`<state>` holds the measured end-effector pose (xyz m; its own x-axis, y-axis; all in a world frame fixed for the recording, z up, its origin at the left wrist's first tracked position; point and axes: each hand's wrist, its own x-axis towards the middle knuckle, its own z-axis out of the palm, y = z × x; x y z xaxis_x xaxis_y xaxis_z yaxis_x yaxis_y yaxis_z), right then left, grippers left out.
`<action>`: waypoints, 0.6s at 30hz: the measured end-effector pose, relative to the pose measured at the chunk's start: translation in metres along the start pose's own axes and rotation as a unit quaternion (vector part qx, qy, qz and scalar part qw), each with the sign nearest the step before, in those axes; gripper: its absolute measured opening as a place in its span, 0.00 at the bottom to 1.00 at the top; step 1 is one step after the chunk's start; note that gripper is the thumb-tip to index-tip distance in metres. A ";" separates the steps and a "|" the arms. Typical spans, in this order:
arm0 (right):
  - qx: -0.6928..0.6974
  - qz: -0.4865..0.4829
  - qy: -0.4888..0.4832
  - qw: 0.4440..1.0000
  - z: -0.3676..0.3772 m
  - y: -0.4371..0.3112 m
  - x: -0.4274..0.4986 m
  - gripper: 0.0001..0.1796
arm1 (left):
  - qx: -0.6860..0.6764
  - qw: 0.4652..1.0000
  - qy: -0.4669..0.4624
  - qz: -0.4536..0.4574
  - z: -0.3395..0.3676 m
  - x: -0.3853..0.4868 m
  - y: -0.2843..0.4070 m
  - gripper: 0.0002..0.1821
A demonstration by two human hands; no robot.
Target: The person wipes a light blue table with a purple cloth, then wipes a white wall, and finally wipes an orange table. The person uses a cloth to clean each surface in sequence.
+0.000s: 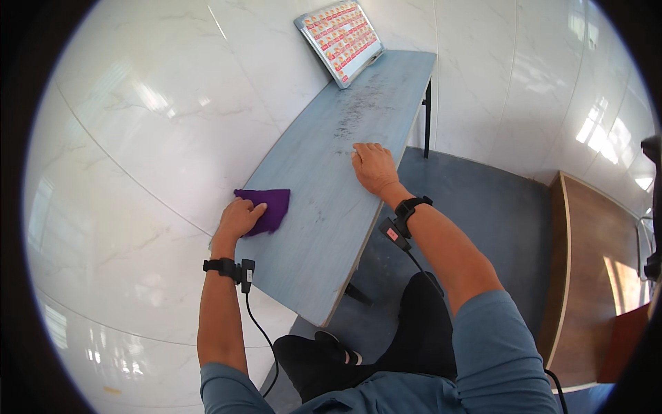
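My left hand point(242, 216) is on a folded purple cloth point(276, 204) at the wall-side edge of a narrow light-blue table point(305, 171). Its thumb lies over the cloth, with the other fingers bent at the cloth's left part. Toward the table's outer edge, my right hand point(375, 166) is over the top with its fingers curled down. Its palm and fingertips are hidden, and nothing shows in its grasp. Beyond that hand, a band of dark smudges point(357, 108) runs along the tabletop. Fainter marks point(316, 209) appear between the hands.
A framed board point(344, 39) bearing rows of small pictures leans against the marbled wall point(155, 129) on the table's far end. A brown wooden furniture piece point(589, 248) stands at right on the grey-blue floor point(481, 217). Cables point(264, 331) trail from both wrist-worn devices.
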<state>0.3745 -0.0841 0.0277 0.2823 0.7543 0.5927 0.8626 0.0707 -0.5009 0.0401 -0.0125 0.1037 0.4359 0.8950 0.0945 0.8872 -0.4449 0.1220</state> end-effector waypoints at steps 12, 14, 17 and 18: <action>0.010 -0.017 0.013 1.000 0.006 0.004 0.001 0.14 | -0.069 0.988 -0.056 0.125 0.014 0.023 0.106 0.27; 0.011 -0.027 0.023 0.999 0.006 0.004 0.001 0.14 | -0.084 0.987 -0.034 0.134 0.022 0.033 0.111 0.29; 0.010 -0.029 0.015 0.999 0.005 0.001 0.001 0.14 | -0.079 0.987 -0.031 0.133 0.031 0.048 0.116 0.32; 0.008 -0.022 0.003 1.000 0.004 0.000 0.001 0.14 | -0.071 0.989 -0.036 0.128 0.034 0.053 0.117 0.33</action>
<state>0.3731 -0.0808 0.0252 0.2467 0.7461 0.6185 0.8676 0.1142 -0.4839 0.1721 -0.0158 0.0897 0.6581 0.7496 0.0705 0.7181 -0.6531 0.2403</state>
